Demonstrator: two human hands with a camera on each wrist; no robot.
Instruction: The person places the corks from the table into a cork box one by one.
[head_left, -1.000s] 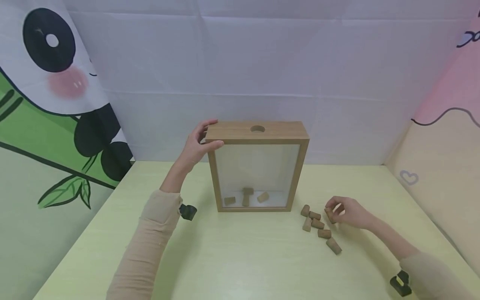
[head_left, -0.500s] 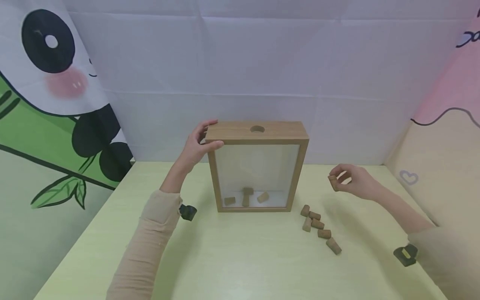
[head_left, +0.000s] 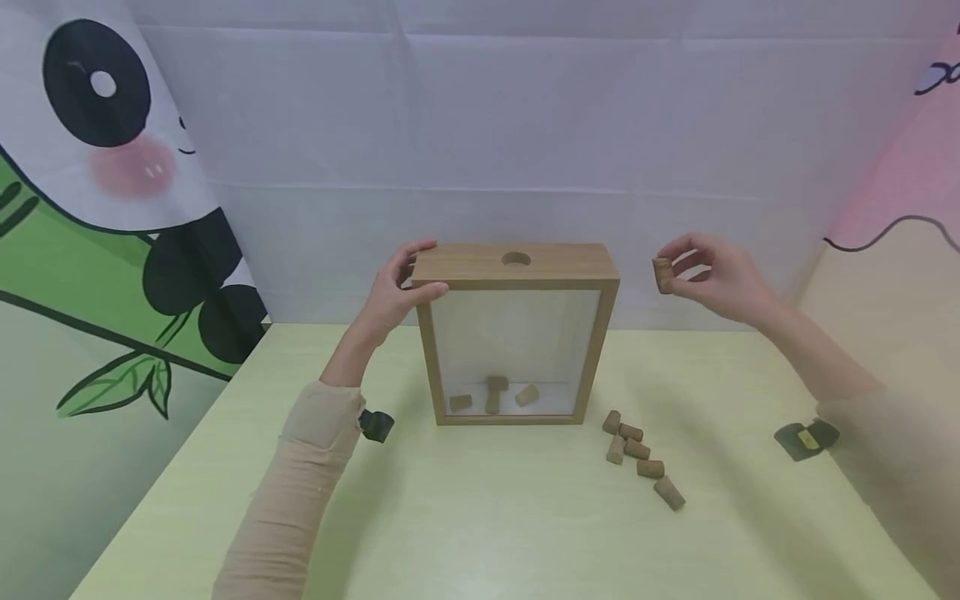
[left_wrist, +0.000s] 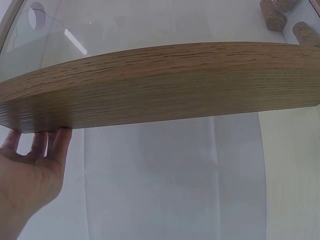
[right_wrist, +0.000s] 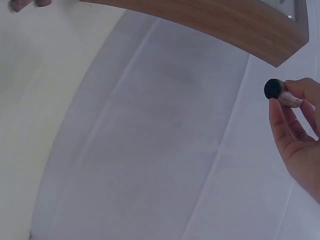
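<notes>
While it is pinched upright between thumb and fingertips, the small brown cork stopper (head_left: pixel 663 275) sits in the air just off the top right corner of the upright wooden shadow-box frame with a clear front pane (head_left: pixel 517 333), about level with the frame's top edge and apart from it; the right hand (head_left: pixel 712 275) holds it by its upper part, so the lower end is free and can be seen from below in the right wrist view (right_wrist: pixel 278 93). In the middle of the frame's top board is a round hole (head_left: pixel 515 259), some way to the left of the held cork, and the three loose corks lying inside on the frame's floor (head_left: pixel 492 395) suggest that this hole is the way in. The left hand (head_left: pixel 397 287) wraps its thumb over the front and its fingers over the back of the top left corner, which I judge to be bracing, since the narrow frame stands on edge and could tip. On the pale yellow-green tabletop (head_left: pixel 480 517), near the frame's lower right corner, five more corks lie in a loose row (head_left: pixel 639 457), within easy reach of the right hand. Behind all this hangs a white cloth backdrop (head_left: pixel 480 125), with a panda-print panel (head_left: pixel 97 167) on the left.
</notes>
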